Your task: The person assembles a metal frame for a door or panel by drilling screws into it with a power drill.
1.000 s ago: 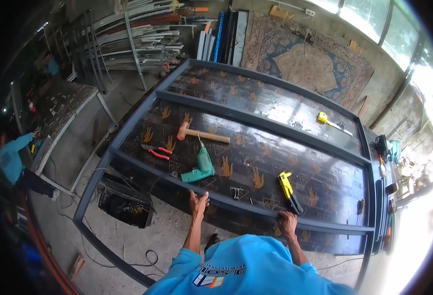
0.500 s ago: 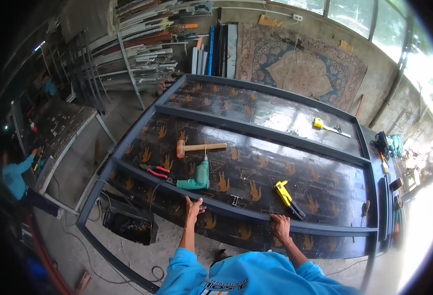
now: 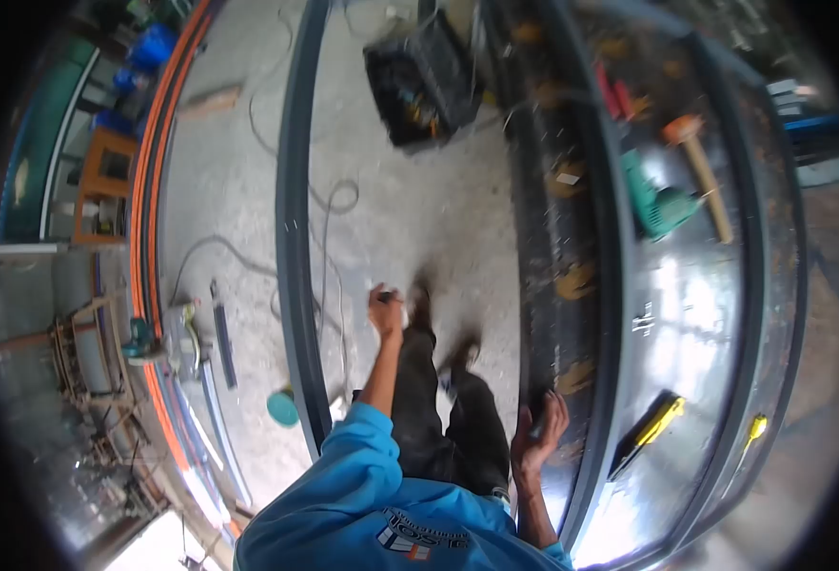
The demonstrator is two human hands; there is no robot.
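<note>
My left hand (image 3: pixel 387 311) hangs over the concrete floor, between the outer frame bar and the table. Its fingers are curled round a small dark thing too small to name. My right hand (image 3: pixel 541 433) is beside the table's near edge with its fingers stretched out and slightly bent. A long dark grey metal frame bar (image 3: pixel 611 247) runs just right of that hand, apart from it. Beyond the bar lie a green power drill (image 3: pixel 662 205), a wooden-handled mallet (image 3: pixel 703 176), red-handled pliers (image 3: pixel 613 95) and a yellow-and-black hand tool (image 3: pixel 655 430).
The outer grey frame bar (image 3: pixel 293 219) crosses the floor on the left, with a cable (image 3: pixel 334 276) looping beneath it. A black tool crate (image 3: pixel 424 81) stands ahead. Long orange-edged bars (image 3: pixel 148 190) and a green-lidded tub (image 3: pixel 283 407) are farther left. A yellow tape measure (image 3: pixel 758 424) lies right.
The view has swung left and down toward the floor. Both hands have come off the near frame bar: the left is now over the floor, the right beside the table edge.
</note>
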